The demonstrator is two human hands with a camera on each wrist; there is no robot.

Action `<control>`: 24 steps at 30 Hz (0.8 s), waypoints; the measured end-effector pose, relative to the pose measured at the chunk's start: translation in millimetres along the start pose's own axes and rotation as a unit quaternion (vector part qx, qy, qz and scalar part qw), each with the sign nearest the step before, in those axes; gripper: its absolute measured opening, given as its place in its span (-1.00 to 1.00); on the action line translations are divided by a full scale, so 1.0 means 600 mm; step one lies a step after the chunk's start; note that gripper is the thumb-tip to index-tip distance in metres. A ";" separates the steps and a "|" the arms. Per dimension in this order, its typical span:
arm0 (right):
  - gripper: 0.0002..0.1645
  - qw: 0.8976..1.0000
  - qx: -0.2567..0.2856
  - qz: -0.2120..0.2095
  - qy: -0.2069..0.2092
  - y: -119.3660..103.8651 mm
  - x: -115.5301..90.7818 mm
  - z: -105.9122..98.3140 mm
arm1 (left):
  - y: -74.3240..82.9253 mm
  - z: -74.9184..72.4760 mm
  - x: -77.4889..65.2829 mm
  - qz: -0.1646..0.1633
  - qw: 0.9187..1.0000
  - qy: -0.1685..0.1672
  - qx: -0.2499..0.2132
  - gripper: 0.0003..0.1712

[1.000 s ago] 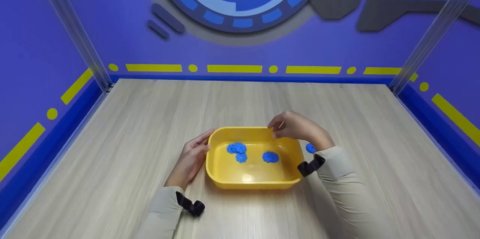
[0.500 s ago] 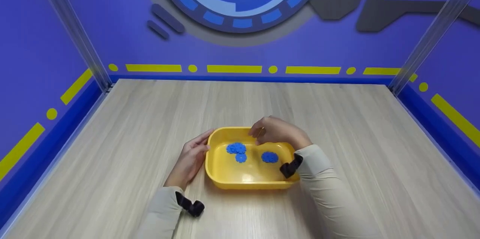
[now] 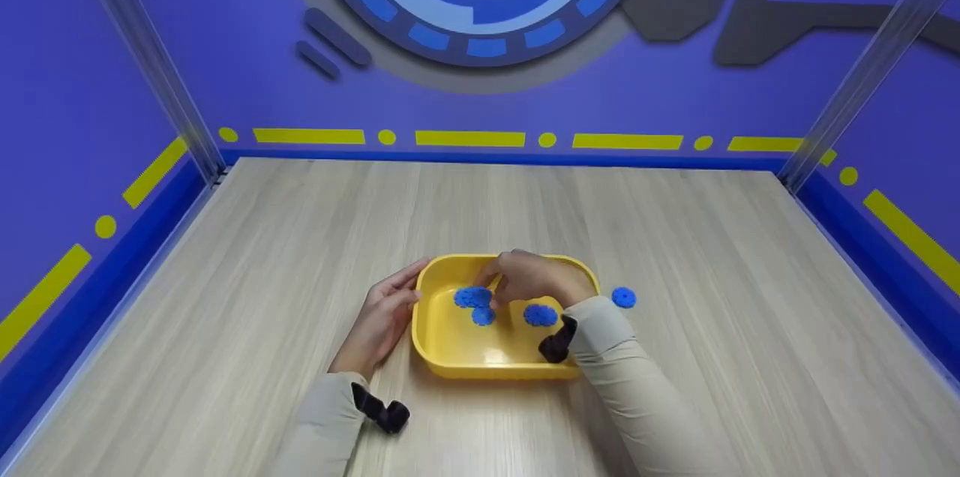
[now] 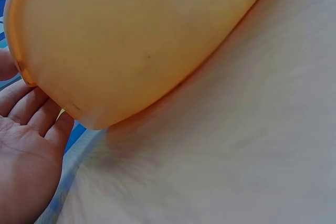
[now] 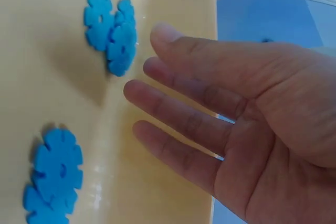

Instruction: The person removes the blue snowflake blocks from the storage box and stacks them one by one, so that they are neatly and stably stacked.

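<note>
A yellow plastic bin (image 3: 495, 370) stands on the table in the head view. My left hand (image 3: 384, 316) holds its left wall, thumb at the rim and fingers along the outside; the left wrist view shows those fingers against the bin's outer wall. Inside the bin lie blue snowflake-shaped plastic discs: a left cluster (image 3: 472, 297) and a right pair (image 3: 540, 315). My right hand (image 3: 525, 278) reaches over the far wall into the bin, fingertips close beside the left cluster. In the right wrist view its fingers are loosely extended, with nothing between thumb and fingers.
A single blue snowflake disc (image 3: 623, 298) lies on the wooden table (image 3: 720, 252), just right of the bin. Purple-blue panels (image 3: 480, 106) with yellow dashes enclose the table at the back and sides.
My right hand has moved left and down, from the far right rim into the bin near the left cluster. The disc right of the bin has come out from behind the right wrist.
</note>
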State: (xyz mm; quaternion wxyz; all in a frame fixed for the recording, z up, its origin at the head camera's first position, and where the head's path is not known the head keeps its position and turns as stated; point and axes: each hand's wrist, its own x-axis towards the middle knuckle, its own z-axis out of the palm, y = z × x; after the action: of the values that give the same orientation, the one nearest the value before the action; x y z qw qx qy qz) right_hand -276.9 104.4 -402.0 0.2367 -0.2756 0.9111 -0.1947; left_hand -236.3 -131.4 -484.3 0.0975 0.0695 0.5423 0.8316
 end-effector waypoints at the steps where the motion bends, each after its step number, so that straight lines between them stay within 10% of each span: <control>1: -0.56 1.000 -0.002 -0.002 -0.002 -0.001 0.002 0.002 | 0.000 0.000 0.000 0.000 1.000 0.000 0.001 -0.30; 24: -0.71 0.999 -0.049 -0.011 0.007 -0.005 0.015 0.029 | 0.000 0.000 0.002 0.002 1.000 0.016 -0.002 -0.31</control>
State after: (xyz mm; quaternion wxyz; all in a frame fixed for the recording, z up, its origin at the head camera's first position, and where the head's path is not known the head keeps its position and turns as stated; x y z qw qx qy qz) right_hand -272.7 92.7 -417.6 0.2146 -0.2958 0.9179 -0.1546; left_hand -237.4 -130.9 -484.2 0.0873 0.0571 0.5417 0.8341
